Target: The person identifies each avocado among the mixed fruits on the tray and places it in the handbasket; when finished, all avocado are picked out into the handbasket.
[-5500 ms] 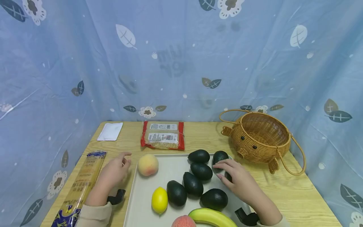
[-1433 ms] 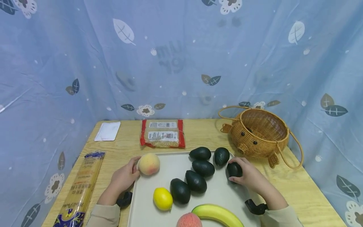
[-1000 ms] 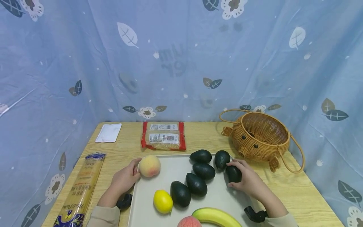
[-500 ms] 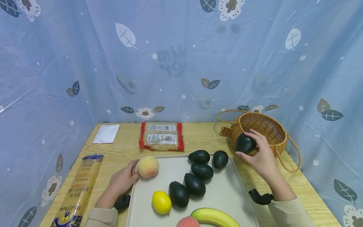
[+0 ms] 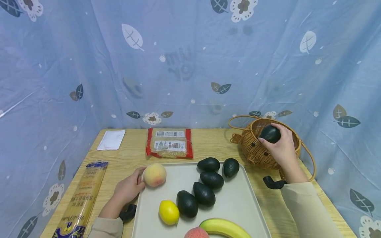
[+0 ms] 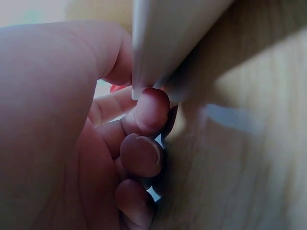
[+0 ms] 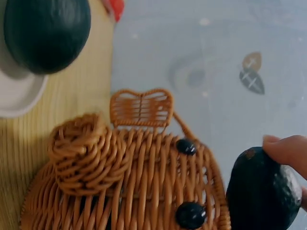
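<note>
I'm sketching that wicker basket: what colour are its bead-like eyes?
Its eyes are glossy black, clearest in the right wrist view.

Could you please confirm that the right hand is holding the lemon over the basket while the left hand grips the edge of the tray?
Not quite: the head view shows the right hand holding an avocado over the basket, while the lemon lies on the tray. The left hand does grip the tray's edge.
</note>
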Demonstrator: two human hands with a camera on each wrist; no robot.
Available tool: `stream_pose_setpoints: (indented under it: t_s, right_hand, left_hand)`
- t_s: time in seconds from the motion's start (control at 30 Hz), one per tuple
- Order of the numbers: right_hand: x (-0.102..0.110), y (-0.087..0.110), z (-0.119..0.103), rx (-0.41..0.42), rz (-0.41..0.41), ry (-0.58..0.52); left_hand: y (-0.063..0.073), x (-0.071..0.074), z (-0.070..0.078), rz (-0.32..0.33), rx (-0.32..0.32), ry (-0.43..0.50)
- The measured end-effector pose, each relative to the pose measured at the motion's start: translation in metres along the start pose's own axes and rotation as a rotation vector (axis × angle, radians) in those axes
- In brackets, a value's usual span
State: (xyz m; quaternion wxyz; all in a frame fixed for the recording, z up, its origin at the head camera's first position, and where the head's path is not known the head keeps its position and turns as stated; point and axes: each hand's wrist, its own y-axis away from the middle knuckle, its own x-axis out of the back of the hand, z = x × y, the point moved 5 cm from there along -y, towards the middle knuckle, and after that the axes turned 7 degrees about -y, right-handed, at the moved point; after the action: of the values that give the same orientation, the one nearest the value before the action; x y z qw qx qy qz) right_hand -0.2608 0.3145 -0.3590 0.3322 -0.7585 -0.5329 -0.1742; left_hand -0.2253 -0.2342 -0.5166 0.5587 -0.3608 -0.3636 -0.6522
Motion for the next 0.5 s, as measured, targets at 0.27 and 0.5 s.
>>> stream_pose_setpoints:
  t_s: [0.27, 0.5]
  right_hand:
    - [-0.005, -0.011, 0.015, -0.065, 0.002, 0.023]
    - [-0.007, -0.014, 0.022, -0.099, -0.009, 0.017]
  left_hand:
    - [0.001, 0.000, 0.001, 0.003, 0.004, 0.005]
    - [0.002, 0.001, 0.000, -0.005, 0.011, 0.011]
